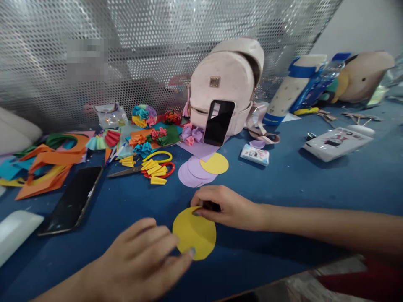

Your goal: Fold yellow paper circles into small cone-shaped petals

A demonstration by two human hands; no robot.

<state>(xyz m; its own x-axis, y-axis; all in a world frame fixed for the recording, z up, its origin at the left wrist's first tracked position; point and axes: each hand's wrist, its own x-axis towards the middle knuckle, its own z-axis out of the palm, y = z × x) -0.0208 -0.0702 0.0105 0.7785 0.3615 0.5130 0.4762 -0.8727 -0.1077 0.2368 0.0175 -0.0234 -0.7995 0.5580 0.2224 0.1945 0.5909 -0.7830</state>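
Note:
A flat yellow paper circle (197,233) is tilted slightly just above the blue table. My right hand (225,207) pinches it at its upper edge between thumb and curled fingers. My left hand (141,256), somewhat blurred, is at the circle's lower left, its thumb over the paper and its fingers loosely bent and apart. Beyond the hands lie several purple paper circles (189,173) with another yellow paper circle (217,163) on top. Left of them, small folded yellow paper pieces (154,167) rest on the red-and-yellow handles of scissors (126,172).
A black phone (72,201) lies at left, near cut orange paper (47,167). Another phone (219,122) leans on a pink backpack (223,79). A small tissue pack (255,155), a white packet (336,144) and a bottle (288,92) stand or lie at right.

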